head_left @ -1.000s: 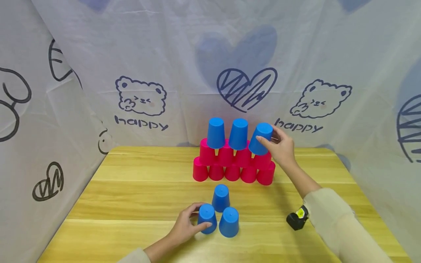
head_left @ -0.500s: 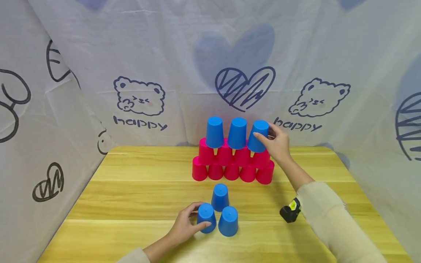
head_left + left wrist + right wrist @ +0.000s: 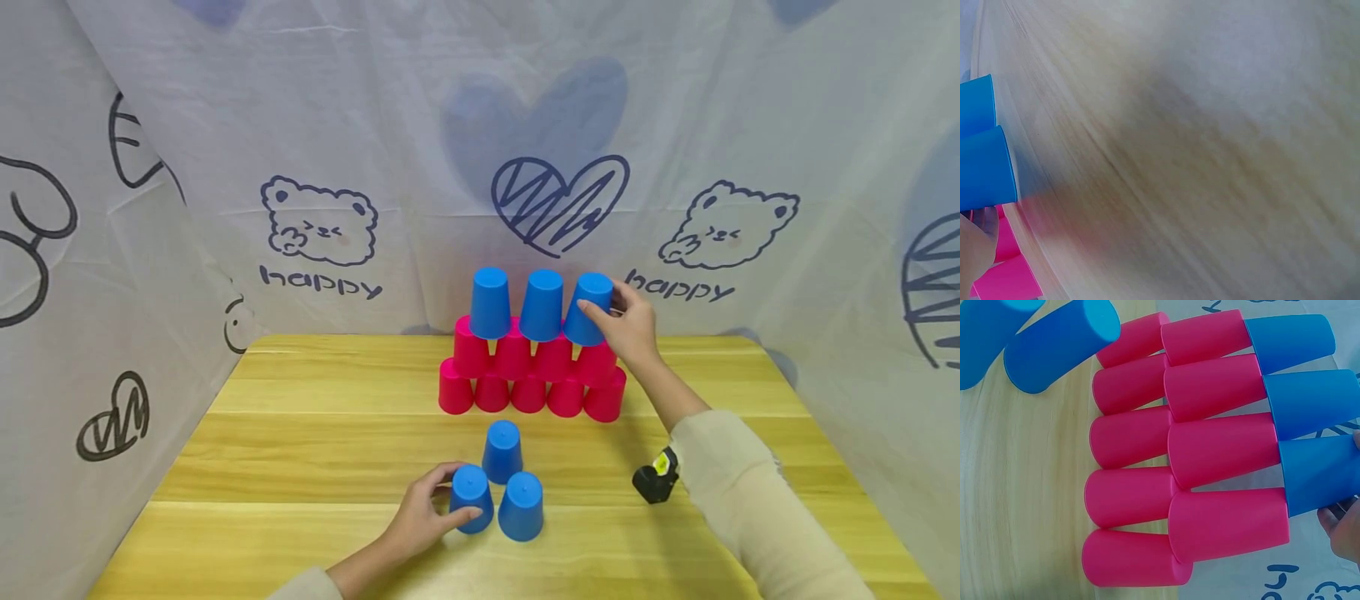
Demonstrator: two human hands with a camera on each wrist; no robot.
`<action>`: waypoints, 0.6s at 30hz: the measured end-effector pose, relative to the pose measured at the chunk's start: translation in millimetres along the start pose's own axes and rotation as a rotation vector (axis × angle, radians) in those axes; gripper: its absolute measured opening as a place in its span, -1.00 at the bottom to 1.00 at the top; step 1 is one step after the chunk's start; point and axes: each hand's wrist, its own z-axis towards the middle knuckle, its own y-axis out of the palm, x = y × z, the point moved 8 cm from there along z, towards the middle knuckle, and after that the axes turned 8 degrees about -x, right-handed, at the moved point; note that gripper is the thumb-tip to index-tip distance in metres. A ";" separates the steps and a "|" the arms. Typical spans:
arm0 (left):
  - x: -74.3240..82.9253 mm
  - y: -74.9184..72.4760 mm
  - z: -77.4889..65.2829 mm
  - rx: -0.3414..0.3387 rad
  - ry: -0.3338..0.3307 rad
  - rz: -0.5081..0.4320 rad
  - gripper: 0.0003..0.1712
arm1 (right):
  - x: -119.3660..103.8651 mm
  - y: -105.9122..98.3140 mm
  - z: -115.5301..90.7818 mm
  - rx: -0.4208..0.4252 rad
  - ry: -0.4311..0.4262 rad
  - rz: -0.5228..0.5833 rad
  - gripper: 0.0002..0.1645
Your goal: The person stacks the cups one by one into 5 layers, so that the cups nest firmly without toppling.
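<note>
Upside-down red cups (image 3: 528,394) form two rows near the back of the table. Above them stands a third row of blue cups: a left one (image 3: 491,304), a middle one (image 3: 542,306) and a right one (image 3: 589,310). My right hand (image 3: 632,327) grips that right blue cup, whose rim meets the red cups below in the right wrist view. Nearer the front, my left hand (image 3: 427,511) holds a blue cup (image 3: 471,500) between thumb and fingers. Two more blue cups, one behind (image 3: 502,452) and one to the right (image 3: 521,507), stand close beside it.
A black object with a yellow label (image 3: 656,476) shows at the right sleeve (image 3: 738,483). The wooden table (image 3: 300,433) is bounded behind and at the sides by a white cloth (image 3: 420,125) printed with bears and hearts.
My right hand has moved slightly left and up with its blue cup, which now stands more upright and nearer the middle cup. The left hand stays where it was.
</note>
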 end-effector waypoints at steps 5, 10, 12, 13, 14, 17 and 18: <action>3.1 0.3 -0.2 0.005 -0.018 0.033 -0.42 | 0.4 -0.4 -0.8 -0.003 0.010 -0.008 -0.29; 2.2 0.6 -0.4 0.007 -0.011 0.032 -0.41 | 2.3 -2.2 -2.6 -0.005 0.031 -0.018 -0.23; 0.3 0.6 -0.2 0.006 -0.006 0.029 -0.41 | 1.3 -4.0 -4.5 0.000 0.034 -0.018 -0.19; -0.4 0.6 -0.1 0.005 -0.002 0.031 -0.41 | 0.6 -5.4 -5.5 0.006 0.028 -0.018 -0.17; -1.1 0.8 0.1 0.004 0.000 0.034 -0.41 | 0.0 -7.1 -6.6 0.015 0.024 -0.015 -0.16; -2.6 1.4 0.9 0.001 0.006 0.041 -0.42 | 9.0 -11.8 -2.8 0.050 -0.012 -0.002 -0.14; -3.0 1.5 1.1 0.001 0.008 0.041 -0.42 | 17.2 -13.1 1.6 0.061 -0.029 0.007 -0.13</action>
